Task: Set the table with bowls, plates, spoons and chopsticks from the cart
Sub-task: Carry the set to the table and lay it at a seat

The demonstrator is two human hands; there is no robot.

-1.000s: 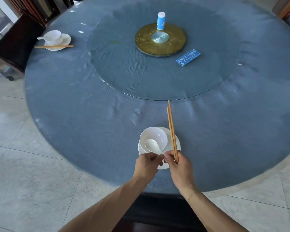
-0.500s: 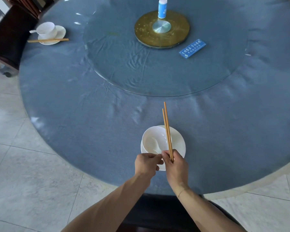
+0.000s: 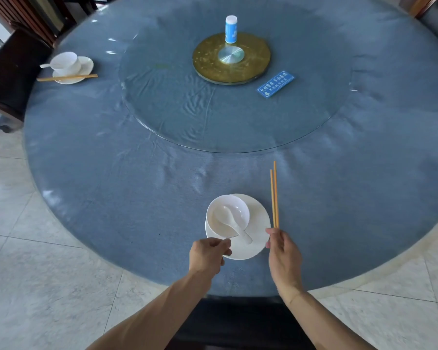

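Note:
A white plate lies near the table's front edge, with a white bowl on its left part and a white spoon inside the bowl, handle toward me. My left hand pinches the plate's near-left rim. My right hand holds the near ends of a pair of wooden chopsticks, which point away from me just right of the plate. A second setting at the far left has a bowl, plate, spoon and chopsticks.
The round table has a blue cloth and a glass turntable with a gold disc, a blue-white canister and a blue card. Dark chairs stand at far left and below me. Pale tile floor surrounds it.
My right hand has carried the chopsticks from over the plate to its right side. My left hand has stayed at the plate's near rim.

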